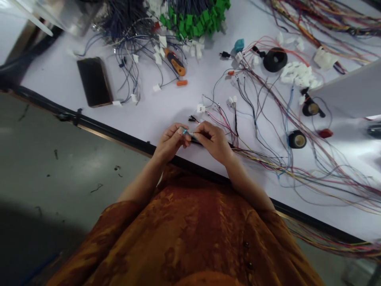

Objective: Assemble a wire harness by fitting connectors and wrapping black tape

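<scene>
Close to the table's front edge, my left hand (172, 142) pinches a small light-blue connector (185, 131) between thumb and fingers. My right hand (213, 141) is closed on thin wires (193, 135) that run toward that connector. Whether the wire ends sit inside it is too small to tell. Just beyond the hands lie a white connector (201, 108) and a small black connector (193, 118). From the right hand's side a bundle of red, yellow and black wires (262, 159) stretches away to the right.
A phone (94, 82) lies at left, with an orange-and-grey hand tool (175, 62) at the middle back. Green connectors (199, 24) on wires are piled behind. Tape rolls (275, 59) and white connectors (300, 74) lie right. The black table edge (119, 131) runs along the front.
</scene>
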Demonstrator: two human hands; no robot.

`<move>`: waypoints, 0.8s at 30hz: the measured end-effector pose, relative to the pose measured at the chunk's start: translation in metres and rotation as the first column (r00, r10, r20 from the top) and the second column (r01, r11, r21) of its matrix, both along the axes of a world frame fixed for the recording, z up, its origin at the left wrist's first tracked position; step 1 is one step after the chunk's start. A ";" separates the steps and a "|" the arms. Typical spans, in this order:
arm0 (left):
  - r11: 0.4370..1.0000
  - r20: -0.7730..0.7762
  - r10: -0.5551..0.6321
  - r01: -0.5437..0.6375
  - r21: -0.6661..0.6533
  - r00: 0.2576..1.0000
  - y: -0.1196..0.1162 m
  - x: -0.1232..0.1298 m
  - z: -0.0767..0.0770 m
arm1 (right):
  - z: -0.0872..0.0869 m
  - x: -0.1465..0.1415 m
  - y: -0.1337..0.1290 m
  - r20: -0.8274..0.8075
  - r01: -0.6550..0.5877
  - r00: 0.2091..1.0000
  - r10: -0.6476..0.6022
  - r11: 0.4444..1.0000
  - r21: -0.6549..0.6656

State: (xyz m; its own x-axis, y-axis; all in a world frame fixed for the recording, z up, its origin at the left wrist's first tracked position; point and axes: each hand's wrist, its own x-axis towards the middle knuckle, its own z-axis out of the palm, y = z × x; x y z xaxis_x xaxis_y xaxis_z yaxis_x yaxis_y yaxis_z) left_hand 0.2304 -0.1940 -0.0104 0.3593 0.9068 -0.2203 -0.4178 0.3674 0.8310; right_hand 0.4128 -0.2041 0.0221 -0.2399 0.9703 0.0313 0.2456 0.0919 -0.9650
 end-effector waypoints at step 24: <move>0.991 -0.086 0.081 -0.072 0.110 0.993 -0.008 0.003 -0.004 | 0.002 -0.009 -0.003 0.093 0.005 0.996 -0.008 1.000 0.031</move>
